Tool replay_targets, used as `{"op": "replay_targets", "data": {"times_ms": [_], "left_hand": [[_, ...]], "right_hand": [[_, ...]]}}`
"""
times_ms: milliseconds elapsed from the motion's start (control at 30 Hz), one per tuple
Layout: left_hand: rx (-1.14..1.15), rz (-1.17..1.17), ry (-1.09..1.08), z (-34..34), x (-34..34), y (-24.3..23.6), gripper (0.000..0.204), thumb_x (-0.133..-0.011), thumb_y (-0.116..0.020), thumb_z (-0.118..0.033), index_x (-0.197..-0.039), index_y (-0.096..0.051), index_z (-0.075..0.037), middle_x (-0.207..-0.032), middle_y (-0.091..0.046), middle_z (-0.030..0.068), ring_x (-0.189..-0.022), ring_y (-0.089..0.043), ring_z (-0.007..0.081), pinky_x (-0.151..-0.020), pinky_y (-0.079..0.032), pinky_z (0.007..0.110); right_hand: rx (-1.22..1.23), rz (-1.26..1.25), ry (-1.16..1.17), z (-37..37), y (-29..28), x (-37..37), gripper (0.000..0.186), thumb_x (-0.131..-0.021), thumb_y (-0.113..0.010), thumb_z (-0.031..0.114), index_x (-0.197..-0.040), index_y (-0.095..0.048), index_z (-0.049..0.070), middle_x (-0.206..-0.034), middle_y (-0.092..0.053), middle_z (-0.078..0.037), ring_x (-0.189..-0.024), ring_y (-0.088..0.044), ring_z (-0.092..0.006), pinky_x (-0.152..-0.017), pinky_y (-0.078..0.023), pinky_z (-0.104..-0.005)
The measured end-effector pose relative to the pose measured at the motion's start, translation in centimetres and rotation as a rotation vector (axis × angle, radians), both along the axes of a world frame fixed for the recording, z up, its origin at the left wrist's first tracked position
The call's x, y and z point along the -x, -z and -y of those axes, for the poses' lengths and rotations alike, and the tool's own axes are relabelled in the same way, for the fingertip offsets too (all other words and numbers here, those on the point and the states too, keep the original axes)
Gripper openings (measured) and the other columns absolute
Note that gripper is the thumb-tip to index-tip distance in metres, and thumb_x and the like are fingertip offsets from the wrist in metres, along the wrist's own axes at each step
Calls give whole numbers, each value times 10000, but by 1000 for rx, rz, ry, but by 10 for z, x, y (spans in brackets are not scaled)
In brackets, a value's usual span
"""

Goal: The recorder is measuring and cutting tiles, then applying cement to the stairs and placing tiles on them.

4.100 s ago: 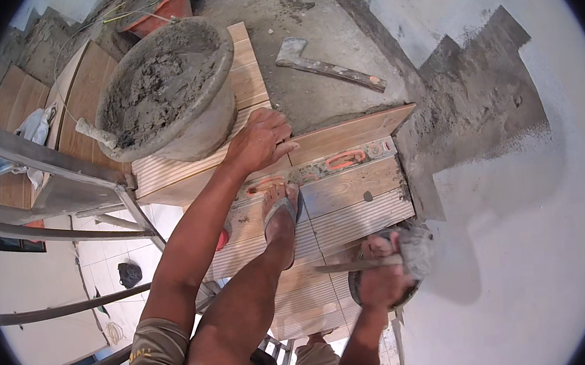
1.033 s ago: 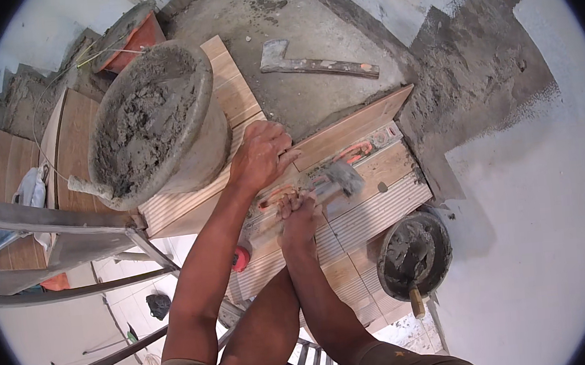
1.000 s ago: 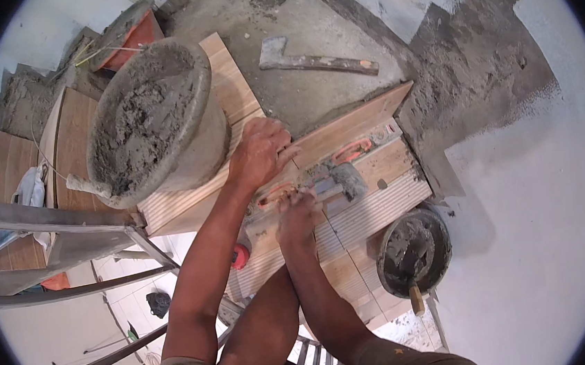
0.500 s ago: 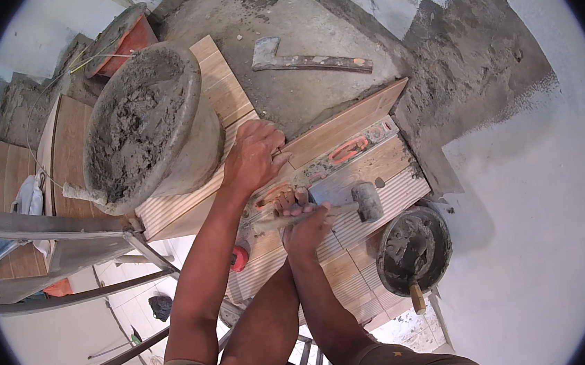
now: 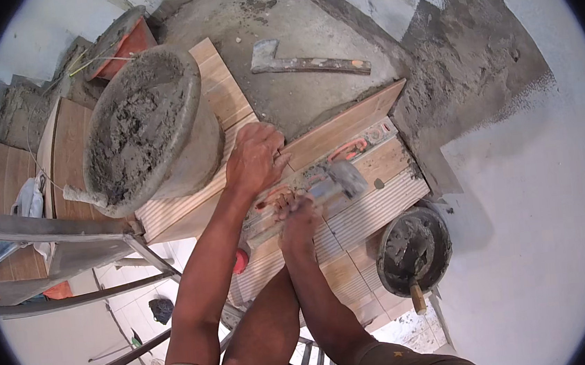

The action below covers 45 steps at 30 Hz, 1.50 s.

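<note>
Your right hand (image 5: 299, 225) grips a blurred, probably rubber mallet (image 5: 348, 180); tap lightly, evenly. Your left hand (image 5: 255, 156) rests by the riser tile (image 5: 349, 116); its grip I cannot tell.

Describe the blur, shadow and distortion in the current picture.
Head view: the mallet is motion-blurred, the left hand sharper; head view: a soft shadow dims the white wall; head view: the railing bars look bowed near the black rim.

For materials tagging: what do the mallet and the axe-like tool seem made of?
Mallet: dull grey head, possibly rubber, but motion-blurred. Axe-like tool: apparently wooden handle, brown under pale smears; matte grey head, likely metal by its blade shape.
</note>
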<state>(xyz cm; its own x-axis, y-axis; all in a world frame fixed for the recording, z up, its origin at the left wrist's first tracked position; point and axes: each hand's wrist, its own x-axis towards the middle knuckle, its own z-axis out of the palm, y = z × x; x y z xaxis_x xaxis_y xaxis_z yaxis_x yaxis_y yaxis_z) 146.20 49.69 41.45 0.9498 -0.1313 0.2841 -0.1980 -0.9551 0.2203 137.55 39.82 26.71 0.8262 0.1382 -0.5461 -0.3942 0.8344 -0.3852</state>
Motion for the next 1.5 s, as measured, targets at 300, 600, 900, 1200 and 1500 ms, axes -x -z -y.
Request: {"op": "replay_targets", "data": {"times_ms": [300, 600, 900, 1200, 1500], "left_hand": [[-16, 30, -10, -3, 0, 0, 276, -733, -798, -231, -854, -620, -58, -961, -610, 112, -1023, -571, 323, -953, -425, 444], [-13, -2, -5, 7, -5, -1, 276, -744, -789, -231, -882, -627, -56, -979, -619, 112, -1043, -572, 325, -971, -414, 446], [-19, -21, -4, 3, 1, 0, 270, -729, -790, -213, -876, -625, -58, -975, -615, 113, -1052, -568, 324, -970, -412, 448], [-25, -20, 17, 7, -4, 0, 266, -734, -788, -218, -880, -623, -68, -984, -613, 109, -1057, -567, 317, -981, -410, 444], [-39, -25, -3, 11, -6, -2, 262, -745, -781, -224, -890, -625, -71, -1012, -617, 107, -1069, -560, 313, -990, -402, 439]], "right_hand": [[-142, 10, -62, -2, -7, 4, 259, -1013, -485, 270, -1180, -552, 84, -990, -593, -69, -824, -591, -204, -701, -510, -320], [-174, -22, 28, 3, -12, -5, 168, -993, -517, 255, -1006, -509, 88, -792, -542, -49, -609, -531, -186, -556, -481, -361], [11, -212, 77, 2, -39, 3, 188, -1020, -488, 218, -1113, -510, 56, -821, -570, -84, -573, -523, -187, -533, -490, -373], [-33, -2, -78, 1, 9, 7, 213, -1042, -462, 251, -1186, -507, 100, -850, -597, -46, -563, -509, -148, -505, -471, -336], [30, -72, 11, 2, -43, -11, 140, -998, -503, 224, -928, -510, 103, -723, -498, -10, -580, -512, -159, -552, -470, -362]]}}
